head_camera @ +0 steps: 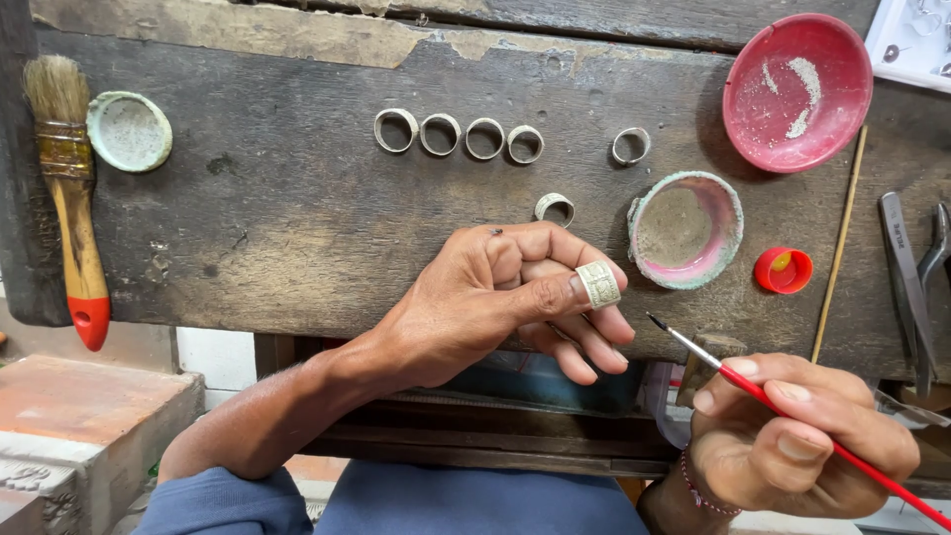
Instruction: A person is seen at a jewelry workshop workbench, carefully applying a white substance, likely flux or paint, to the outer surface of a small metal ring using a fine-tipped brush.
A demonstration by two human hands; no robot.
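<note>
Far left there's a fat paintbrush (67,188) on the wooden bench (277,218). Mid-frame, the left hand (495,297) is pinching a wide silver ring (598,284) between thumb and fingers. Lower right, the right hand (792,436) grips a thin red brush (792,421), tip near the ring.

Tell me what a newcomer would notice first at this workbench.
First the left hand at centre, pinching a wide patterned silver ring, with the right hand at lower right aiming a fine red-handled brush at it. Next, the row of plain rings on the dark wooden bench, and the red bowl at upper right.
</note>
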